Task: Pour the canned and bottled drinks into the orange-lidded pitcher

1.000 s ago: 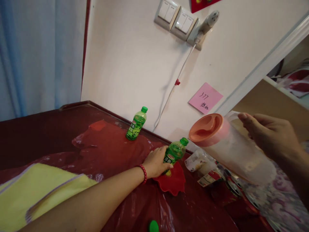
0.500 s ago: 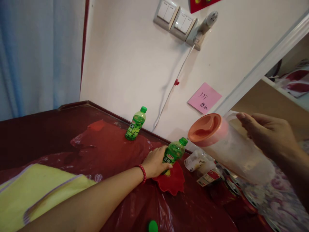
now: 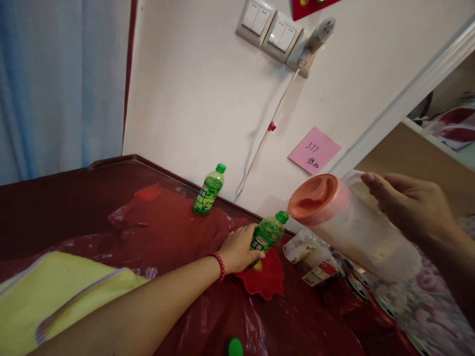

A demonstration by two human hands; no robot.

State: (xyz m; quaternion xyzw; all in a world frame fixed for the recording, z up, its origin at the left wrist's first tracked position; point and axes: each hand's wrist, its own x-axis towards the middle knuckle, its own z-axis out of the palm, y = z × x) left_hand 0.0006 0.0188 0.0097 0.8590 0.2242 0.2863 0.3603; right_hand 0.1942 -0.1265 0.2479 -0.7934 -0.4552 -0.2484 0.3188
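Observation:
My left hand (image 3: 240, 249), with a red bead bracelet, is wrapped round an uncapped green bottle (image 3: 267, 232) standing on a red scalloped mat (image 3: 265, 277). By its handle my right hand (image 3: 411, 202) grips a translucent pitcher (image 3: 371, 237) with an orange lid (image 3: 313, 198). The pitcher is tilted left, its lid edge right at the bottle's mouth. Whether liquid runs between them I cannot make out. A second green bottle (image 3: 208, 193), capped, stands upright by the wall. One green cap (image 3: 235, 347) lies at the bottom edge of the view.
A yellow cloth (image 3: 70, 291) lies at the left on the dark red table (image 3: 92, 193). Clear cups (image 3: 300, 245) and several red cans (image 3: 358, 291) stand at the right. Above hang a white cable (image 3: 256, 148) and a pink note (image 3: 314, 151) on the wall.
The pitcher has shifted very slightly left, bringing its lid a touch closer to the bottle's mouth. My left hand and both bottles look the same.

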